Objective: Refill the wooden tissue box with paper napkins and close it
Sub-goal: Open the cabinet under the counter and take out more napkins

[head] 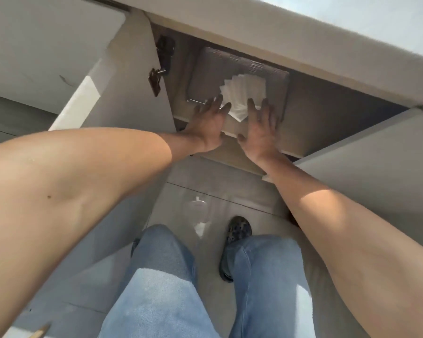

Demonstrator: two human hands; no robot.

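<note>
A fanned stack of white paper napkins (242,93) lies on a flat grey device (205,74) inside an open cabinet under a counter. My left hand (209,123) reaches in at the napkins' left edge with fingers spread. At their right edge is my right hand (260,128), fingers stretched out and apart. Both hands touch or nearly touch the stack; neither is closed around it. The wooden tissue box is not in view.
The left cabinet door (122,76) stands open, with a dark hinge (165,52) on the cabinet's side wall and a latch (155,79) on the door. Another open door (366,152) is on the right. The counter edge (279,40) overhangs. My legs and a shoe (237,230) stand on grey floor tiles.
</note>
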